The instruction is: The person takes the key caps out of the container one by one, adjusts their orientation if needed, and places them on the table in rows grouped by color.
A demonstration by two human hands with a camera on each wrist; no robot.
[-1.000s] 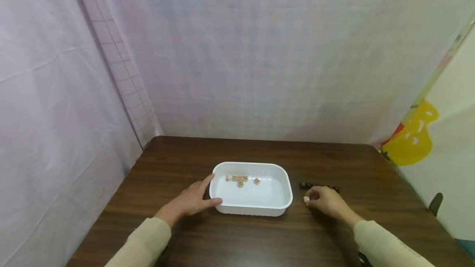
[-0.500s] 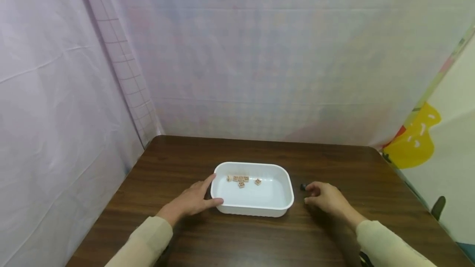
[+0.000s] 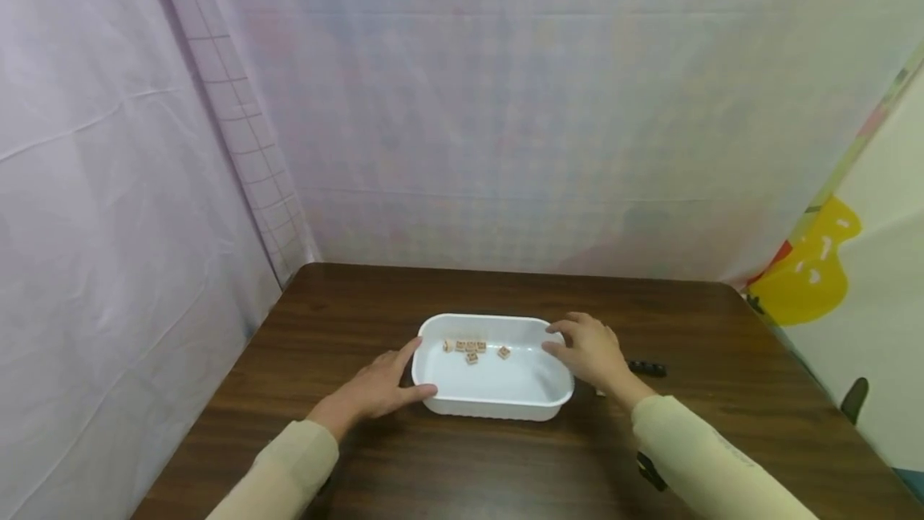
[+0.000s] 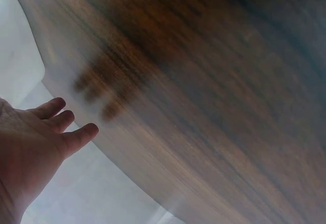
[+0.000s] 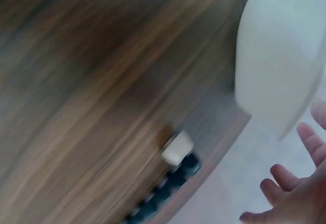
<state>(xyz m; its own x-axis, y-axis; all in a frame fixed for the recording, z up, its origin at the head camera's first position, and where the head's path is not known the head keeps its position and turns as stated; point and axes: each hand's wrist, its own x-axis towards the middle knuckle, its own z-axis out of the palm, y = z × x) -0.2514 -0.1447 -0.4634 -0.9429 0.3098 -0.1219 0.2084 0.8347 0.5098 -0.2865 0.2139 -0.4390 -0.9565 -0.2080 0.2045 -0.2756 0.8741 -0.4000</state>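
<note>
A white rectangular tray (image 3: pixel 491 408) sits on the dark wooden table, with several small tan cubes (image 3: pixel 472 347) inside, mostly toward its left side. My left hand (image 3: pixel 366 387) is spread at the tray's left end, thumb and forefinger along the rim. Its fingers are extended in the left wrist view. At the tray's right end is my right hand (image 3: pixel 589 350), fingers loosely spread over the rim and holding nothing. One pale cube (image 5: pixel 178 148) lies on the table beside a dark notched strip (image 5: pixel 161 194). In the head view my right hand and wrist hide part of both.
The wooden table (image 3: pixel 462 472) has its far edge close to a pale hanging curtain (image 3: pixel 505 143). More white cloth (image 3: pixel 108 263) hangs on the left. A yellow printed shape (image 3: pixel 801 287) shows on the right-hand wall.
My right hand has let go of the pale cube and moved left and away from me, to the tray's right rim. My left hand stays at the tray's left end.
</note>
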